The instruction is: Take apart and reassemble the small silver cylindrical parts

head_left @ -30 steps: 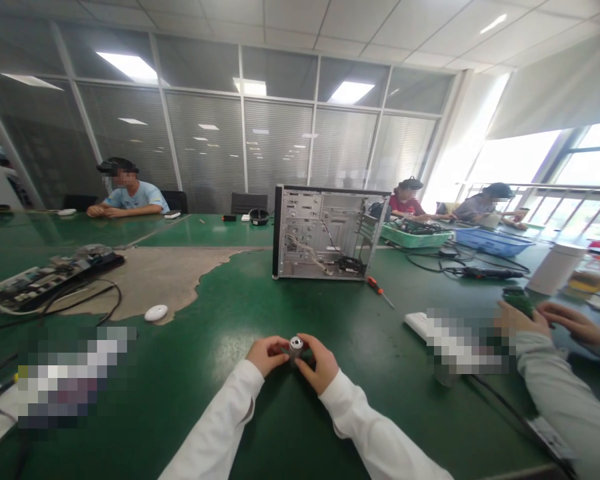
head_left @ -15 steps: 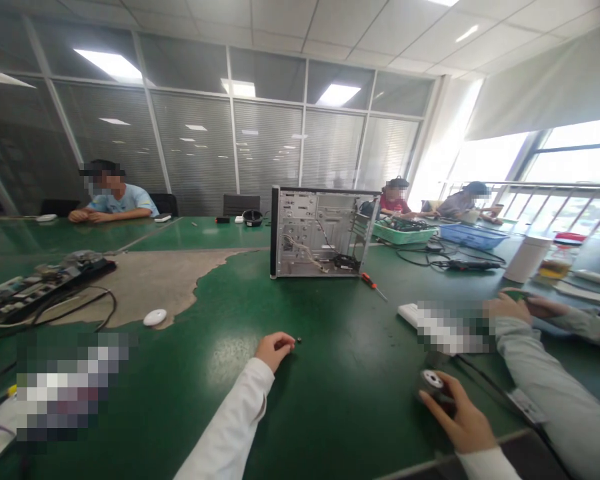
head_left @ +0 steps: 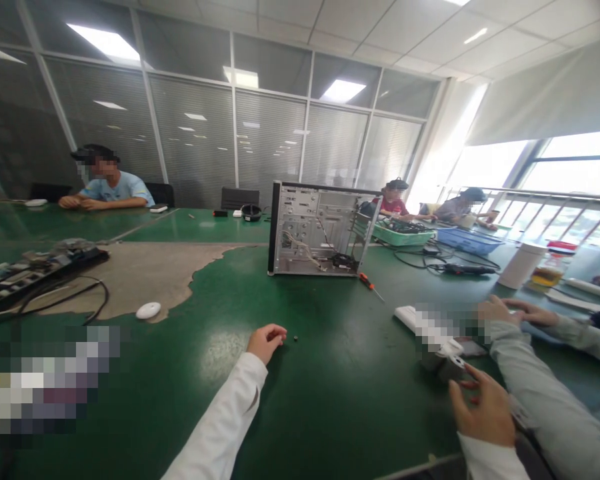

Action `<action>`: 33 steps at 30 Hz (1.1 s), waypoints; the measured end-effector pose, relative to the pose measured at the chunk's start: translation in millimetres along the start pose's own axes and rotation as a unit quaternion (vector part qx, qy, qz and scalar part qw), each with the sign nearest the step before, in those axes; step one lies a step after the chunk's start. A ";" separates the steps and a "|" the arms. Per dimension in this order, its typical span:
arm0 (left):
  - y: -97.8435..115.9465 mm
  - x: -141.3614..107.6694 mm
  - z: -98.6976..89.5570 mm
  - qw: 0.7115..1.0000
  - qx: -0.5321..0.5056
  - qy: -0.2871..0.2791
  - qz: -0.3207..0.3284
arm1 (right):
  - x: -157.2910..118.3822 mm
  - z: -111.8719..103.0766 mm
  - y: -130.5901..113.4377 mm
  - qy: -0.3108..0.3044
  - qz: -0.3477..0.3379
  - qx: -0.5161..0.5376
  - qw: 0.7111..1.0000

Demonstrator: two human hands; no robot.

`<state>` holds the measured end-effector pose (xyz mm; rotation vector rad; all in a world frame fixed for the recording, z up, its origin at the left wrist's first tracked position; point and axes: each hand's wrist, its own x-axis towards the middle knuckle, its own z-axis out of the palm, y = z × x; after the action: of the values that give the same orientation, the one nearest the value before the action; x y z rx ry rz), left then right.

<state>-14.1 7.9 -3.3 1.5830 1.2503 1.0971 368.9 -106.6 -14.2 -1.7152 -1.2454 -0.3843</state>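
My left hand is over the green table, its thumb and fingertips together and nothing visible between them. Just right of those fingertips lies a tiny dark object. At the right, my right hand has its thumb and index finger apart. A round metal part with a pale ring-like top sits beyond the fingers, close to the index fingertip; whether they touch is unclear. Beside that part is a white strip, partly blurred out.
An open computer case stands mid-table, a screwdriver beside it. Another person's hands are at right, near a white cup. A white round lid, circuit boards and cables lie left; green and blue baskets stand behind.
My right hand has moved right and its fingers have come off the round metal part, now by the white strip. My left hand has drawn slightly away from the tiny object. The view has shifted slightly.
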 end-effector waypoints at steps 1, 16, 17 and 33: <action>-0.7 0.9 0.0 1.000 -0.001 0.006 -0.005 | -3.1 2.1 -16.4 -0.005 -0.042 0.006 0.999; -3.7 1.9 -5.8 0.998 -0.022 0.039 -0.040 | -26.5 137.6 -198.0 -0.341 -0.398 0.129 0.841; -3.6 1.9 -5.9 0.998 -0.022 0.039 -0.043 | -26.5 138.6 -196.4 -0.337 -0.404 0.137 0.839; -4.6 4.6 -1.8 0.999 -0.005 0.030 -0.021 | 38.0 -7.2 21.2 0.008 -0.010 -0.108 0.994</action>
<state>-16.5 13.4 -6.5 1.5191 1.3094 1.1307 405.4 -91.7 5.3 -1.8776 -1.2464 -0.5610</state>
